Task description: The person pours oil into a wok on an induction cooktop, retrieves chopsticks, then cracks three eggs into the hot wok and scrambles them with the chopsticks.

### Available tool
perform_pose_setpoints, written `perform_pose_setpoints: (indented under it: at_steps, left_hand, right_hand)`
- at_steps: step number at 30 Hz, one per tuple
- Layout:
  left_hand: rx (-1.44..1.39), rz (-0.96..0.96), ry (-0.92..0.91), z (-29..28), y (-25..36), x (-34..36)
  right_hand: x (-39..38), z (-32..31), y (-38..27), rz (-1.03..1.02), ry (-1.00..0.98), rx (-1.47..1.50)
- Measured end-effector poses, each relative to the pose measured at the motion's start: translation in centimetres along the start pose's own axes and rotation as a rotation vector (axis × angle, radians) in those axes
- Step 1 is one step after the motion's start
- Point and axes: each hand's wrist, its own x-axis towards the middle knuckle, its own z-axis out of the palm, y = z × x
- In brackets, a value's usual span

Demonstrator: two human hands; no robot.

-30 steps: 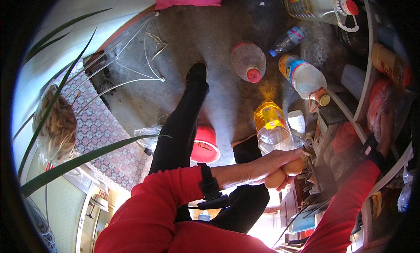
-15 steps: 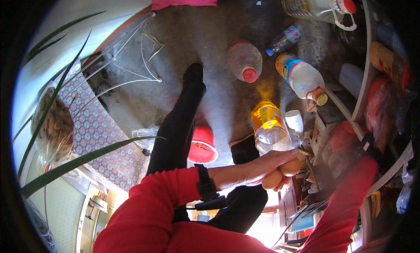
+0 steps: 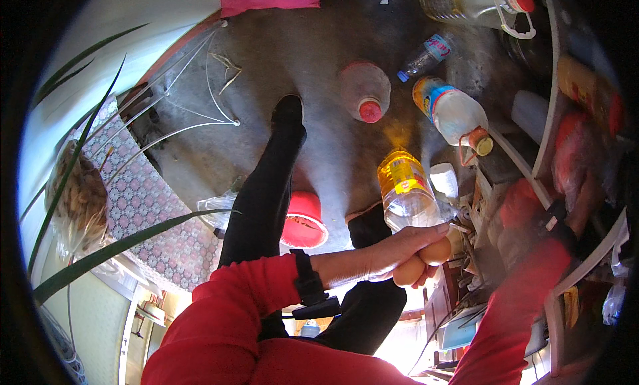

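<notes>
My left hand (image 3: 379,252) is closed around brown eggs (image 3: 409,271). At least two show between the thumb and fingers, and part of another may show beside them. The hand hangs above the floor, near a large clear plastic bottle (image 3: 407,192) holding yellow oil. On the right, my right hand (image 3: 586,195) reaches in among the shelves, past the pale shelf edge (image 3: 547,145). It is close to a red plastic bag (image 3: 571,142). Shade and blur hide its fingers, so I cannot make out whether it holds anything.
A red bucket (image 3: 305,220) stands beside my leg. Several plastic bottles lie or stand on the floor, among them a red-capped jug (image 3: 365,92) and a larger bottle (image 3: 456,115). Left are a patterned cloth (image 3: 150,198), a white wire rack (image 3: 200,122) and long green leaves (image 3: 126,252).
The whole view has shifted slightly. My left hand still holds the eggs, and my right arm stays stretched into the shelves with little visible movement.
</notes>
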Motion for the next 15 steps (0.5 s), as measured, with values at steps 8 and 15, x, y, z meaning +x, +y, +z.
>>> perform_pose_setpoints:
  at_steps: [8, 15]
  left_hand:
    - [0.003, 0.07, 0.011, -0.2, -0.4, 0.3]
    - [0.127, 0.187, -0.036, -1.7, -1.3, 0.4]
  right_hand:
    - [-3.2, 0.1, -1.9, -0.042, 0.22, -0.03]
    - [-12.7, -0.9, -13.1, -0.085, 0.42, 0.282]
